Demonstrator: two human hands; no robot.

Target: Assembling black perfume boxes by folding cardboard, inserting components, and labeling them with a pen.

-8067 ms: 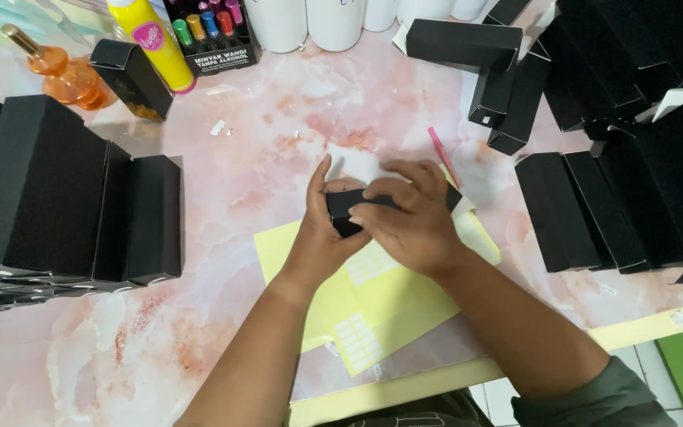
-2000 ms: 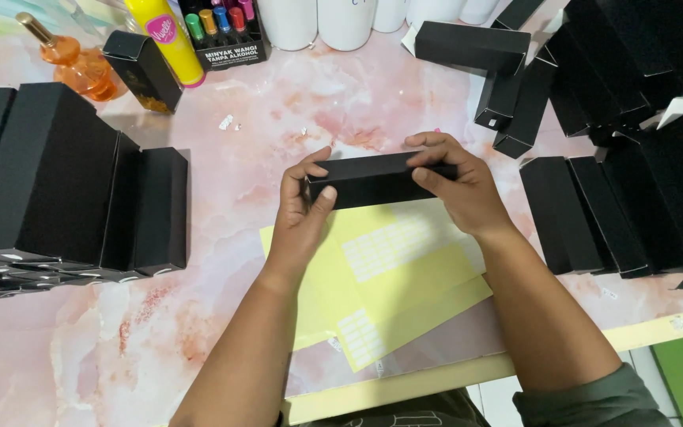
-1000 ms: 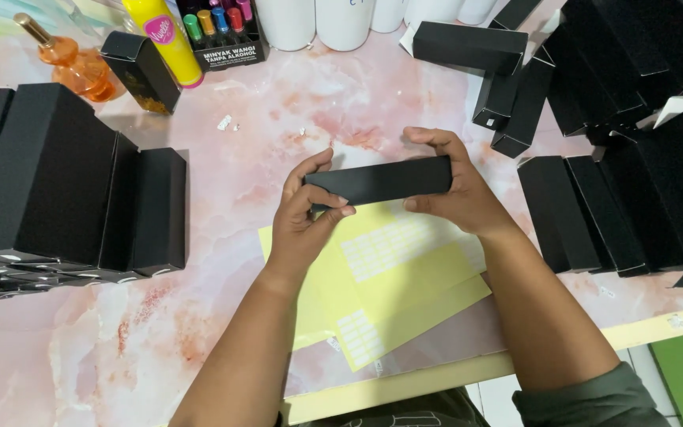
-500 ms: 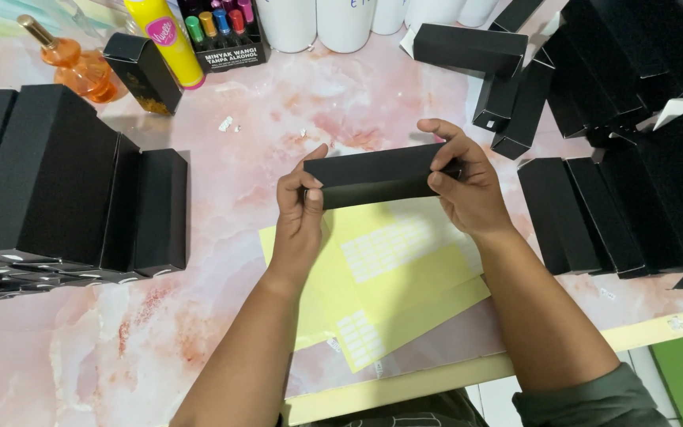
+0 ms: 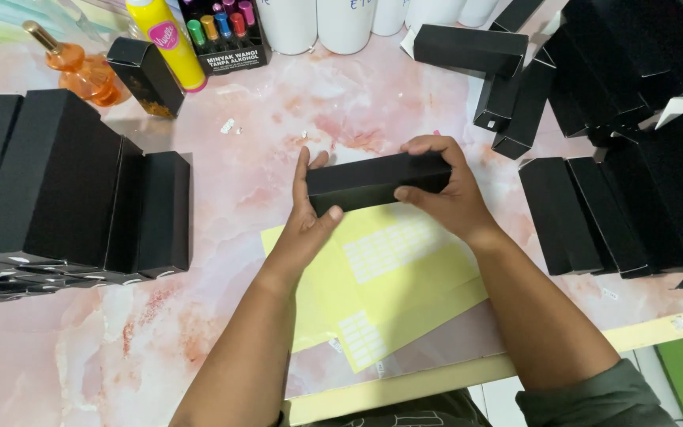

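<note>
Holding a long black box [image 5: 373, 180] with both hands, I keep it just above the pink table [image 5: 262, 166]. My left hand [image 5: 308, 221] is at the left end. Its fingers are almost straight and press flat on that end, and my thumb is tucked under the box. My right hand [image 5: 444, 190] is curled around the right end. Its fingers go over the top and my thumb presses on the front side. So both hands grip the box, one at each end.

The box lies on its side. Its long way runs left to right in front of me, and the right end sits a bit higher than the left end. One long side faces up at me.

Under my hands lie yellow sheets [image 5: 389, 285] with small white stickers in rows. The box is over the top edge of the sheets.

To my left stands a stack of black boxes [image 5: 73, 190], well apart from my hands. To my right are more black boxes [image 5: 586, 213] lying side by side. At the far edge of the table I see an orange bottle [image 5: 81, 67], a yellow bottle [image 5: 166, 39] and a small pack of coloured bottles [image 5: 223, 35].
</note>
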